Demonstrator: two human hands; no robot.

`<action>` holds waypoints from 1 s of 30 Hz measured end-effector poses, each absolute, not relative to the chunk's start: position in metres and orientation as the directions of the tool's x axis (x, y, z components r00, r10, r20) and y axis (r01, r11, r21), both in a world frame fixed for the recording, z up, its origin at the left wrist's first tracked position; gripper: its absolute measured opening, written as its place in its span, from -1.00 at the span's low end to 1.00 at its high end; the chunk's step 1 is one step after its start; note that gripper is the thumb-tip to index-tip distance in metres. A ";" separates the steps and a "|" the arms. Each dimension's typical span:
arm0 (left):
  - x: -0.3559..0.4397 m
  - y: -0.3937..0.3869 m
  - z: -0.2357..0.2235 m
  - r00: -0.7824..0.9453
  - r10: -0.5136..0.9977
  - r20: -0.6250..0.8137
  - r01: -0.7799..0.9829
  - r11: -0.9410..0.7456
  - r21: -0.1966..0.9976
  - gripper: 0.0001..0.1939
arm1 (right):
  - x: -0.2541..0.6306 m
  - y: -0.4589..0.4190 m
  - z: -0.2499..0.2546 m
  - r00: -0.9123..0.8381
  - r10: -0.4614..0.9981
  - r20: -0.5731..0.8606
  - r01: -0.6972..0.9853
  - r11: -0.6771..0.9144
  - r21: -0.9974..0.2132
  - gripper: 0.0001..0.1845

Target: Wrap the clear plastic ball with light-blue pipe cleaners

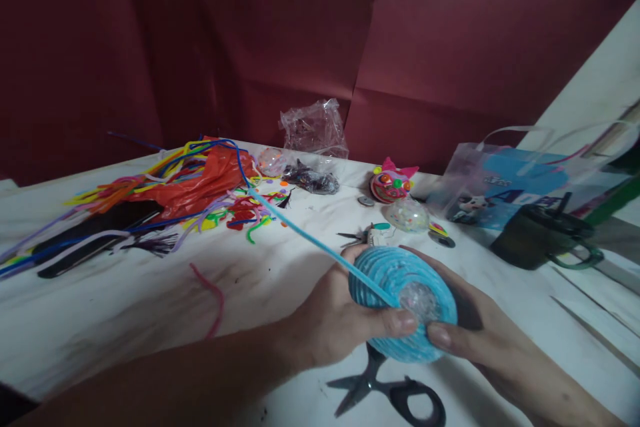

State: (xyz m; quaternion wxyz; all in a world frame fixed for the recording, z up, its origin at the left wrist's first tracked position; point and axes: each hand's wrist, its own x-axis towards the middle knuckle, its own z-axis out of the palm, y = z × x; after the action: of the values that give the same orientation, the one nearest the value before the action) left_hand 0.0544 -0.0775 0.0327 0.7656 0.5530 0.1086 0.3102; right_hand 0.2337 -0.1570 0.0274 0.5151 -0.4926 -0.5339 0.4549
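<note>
Head view, both hands [350,320] cupping blue ball [400,293]

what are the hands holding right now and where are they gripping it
Both hands, left hand and right hand, grip the blue wrapped ball by its sides.

Both forearms are bare, with no sleeve, watch or bracelet on them. The left hand [333,320] and right hand [487,333] wear no gloves or rings. The fingers [403,322] have short, unpainted nails.
</note>
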 end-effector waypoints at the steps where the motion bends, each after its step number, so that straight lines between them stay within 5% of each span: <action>1: 0.054 -0.078 0.033 0.786 0.594 0.171 -0.349 0.198 0.916 -0.44 | 0.233 -0.158 0.028 0.014 0.995 0.103 0.053 0.102 -0.993 -0.11; 14: 0.058 -0.077 0.025 0.644 0.741 0.191 -0.352 0.065 0.934 -0.40 | 0.223 -0.152 0.014 0.157 0.975 0.159 0.021 0.158 -0.987 0.07; 30: 0.058 -0.078 0.024 0.649 0.739 0.180 -0.325 0.055 0.944 -0.41 | 0.208 -0.154 0.017 0.206 0.968 0.146 -0.048 0.159 -0.986 -0.19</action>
State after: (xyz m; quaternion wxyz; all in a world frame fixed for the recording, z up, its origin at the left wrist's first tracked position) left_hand 0.0582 -0.0780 0.0238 0.7036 0.5740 0.1803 0.3781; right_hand 0.2084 -0.1537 0.0169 0.6010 -0.4917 -0.4673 0.4227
